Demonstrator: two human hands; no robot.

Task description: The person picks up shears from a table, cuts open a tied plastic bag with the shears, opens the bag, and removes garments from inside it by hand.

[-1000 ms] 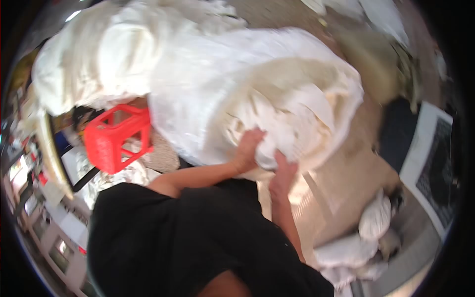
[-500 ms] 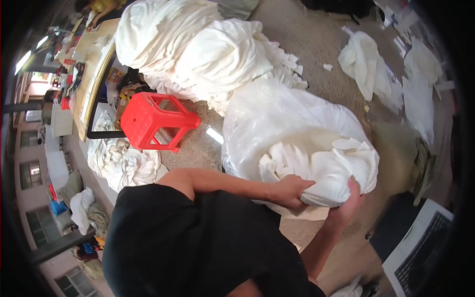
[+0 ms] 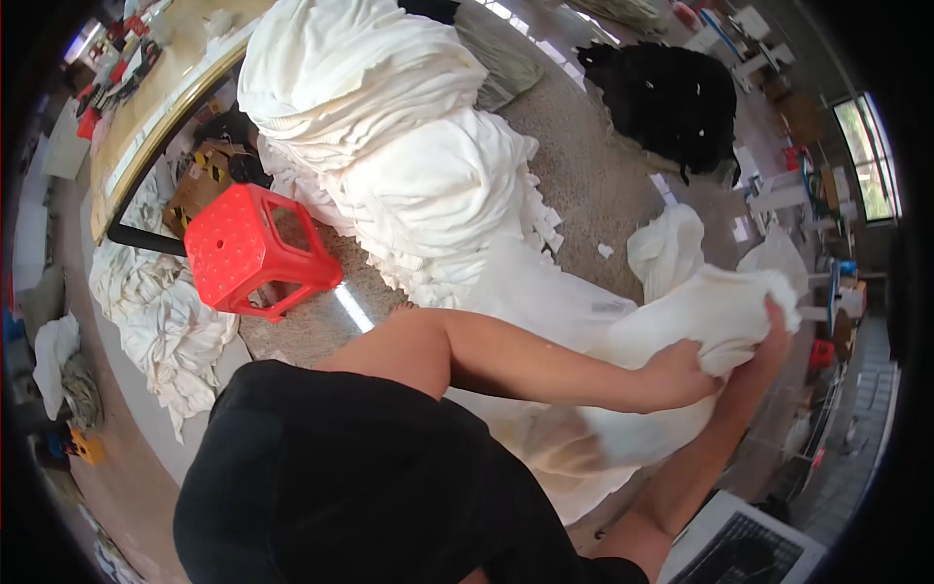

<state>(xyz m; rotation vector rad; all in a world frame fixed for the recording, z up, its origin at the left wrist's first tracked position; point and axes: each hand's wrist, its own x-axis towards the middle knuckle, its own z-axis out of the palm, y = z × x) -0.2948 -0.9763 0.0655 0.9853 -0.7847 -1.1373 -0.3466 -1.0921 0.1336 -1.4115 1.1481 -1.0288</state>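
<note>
A bundle of white ribbed cloth (image 3: 696, 307) is raised over the translucent plastic bag (image 3: 545, 297) on the floor. My left hand (image 3: 681, 375) is closed on the near edge of this cloth. Farther right, my right hand (image 3: 769, 341) grips the same cloth at its end, thumb uppermost; its other fingers are partly hidden. The cloth hangs down below my hands and hides part of the bag, and its lower part is blurred.
A tall heap of white fabric (image 3: 409, 175) lies ahead, with a red plastic stool (image 3: 258, 248) to its left. More white cloth (image 3: 161, 326) lies left of the stool. A black heap (image 3: 671, 107) is farther off, and a pale framed panel (image 3: 744, 545) stands at lower right.
Both hands have lifted the white cloth out of the bag, up and to the right. It has spread from a compact bundle into a longer shape. The view has also shifted.
</note>
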